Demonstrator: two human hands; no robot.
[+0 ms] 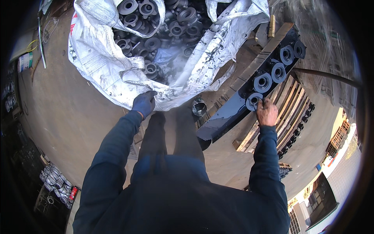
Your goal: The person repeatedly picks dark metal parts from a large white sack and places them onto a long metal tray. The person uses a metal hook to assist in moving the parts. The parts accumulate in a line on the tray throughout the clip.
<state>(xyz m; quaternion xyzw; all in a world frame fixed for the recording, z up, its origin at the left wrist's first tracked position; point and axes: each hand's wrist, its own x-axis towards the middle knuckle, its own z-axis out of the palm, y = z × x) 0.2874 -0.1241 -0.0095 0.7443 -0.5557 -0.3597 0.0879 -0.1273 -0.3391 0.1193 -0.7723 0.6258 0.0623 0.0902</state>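
My left hand (143, 103), in a blue glove, grips the front rim of a large white woven bulk bag (102, 79). Many dark grey cast metal flanged rings (152, 44) lie heaped inside it, beside a bluish plastic scrap (166, 55). At the right, my bare right hand (266, 112) has its fingers on the near edge of a flanged metal part (254, 101). That part sits lowest in a row of several like parts (262, 82) along a dark metal channel (225, 117), which slants up to the right.
A slatted wooden pallet (280, 117) stands on the floor right of the channel, with a row of small dark parts (296, 133) beyond. An open can (199, 108) is between bag and channel. A dark hose or bar (327, 76) crosses at the right.
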